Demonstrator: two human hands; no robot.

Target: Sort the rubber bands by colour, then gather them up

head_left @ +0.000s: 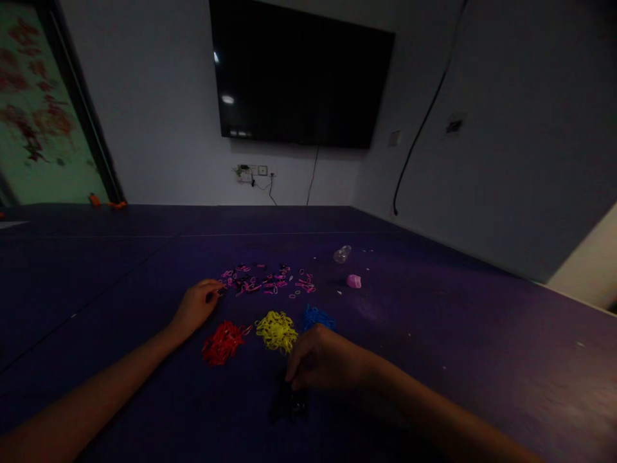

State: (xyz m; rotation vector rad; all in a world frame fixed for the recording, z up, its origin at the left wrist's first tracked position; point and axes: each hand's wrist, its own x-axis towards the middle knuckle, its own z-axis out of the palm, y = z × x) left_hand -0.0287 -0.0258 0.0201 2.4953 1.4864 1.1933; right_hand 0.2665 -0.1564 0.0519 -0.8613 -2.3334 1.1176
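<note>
My left hand (195, 308) is at the left edge of a scattered mix of pink and black rubber bands (248, 283), thumb and forefinger closed together. What sits between those fingertips is too small to make out. Over a dark pile of black rubber bands (289, 405), my right hand (322, 360) is pinched with its fingertips pointing down; anything in them blends into the dark. Between the hands lie a red rubber band pile (224, 342) and a yellow rubber band pile (277, 331). A blue rubber band pile (317, 317) is partly hidden behind my right hand.
On the dark purple table (434, 360) stand a pink cap-like piece (353, 281) and a clear plastic container (342, 254), right of the mixed bands. Small white scraps dot the surface. Beyond are a wall with a television (303, 74) and a hanging black cable (424, 122).
</note>
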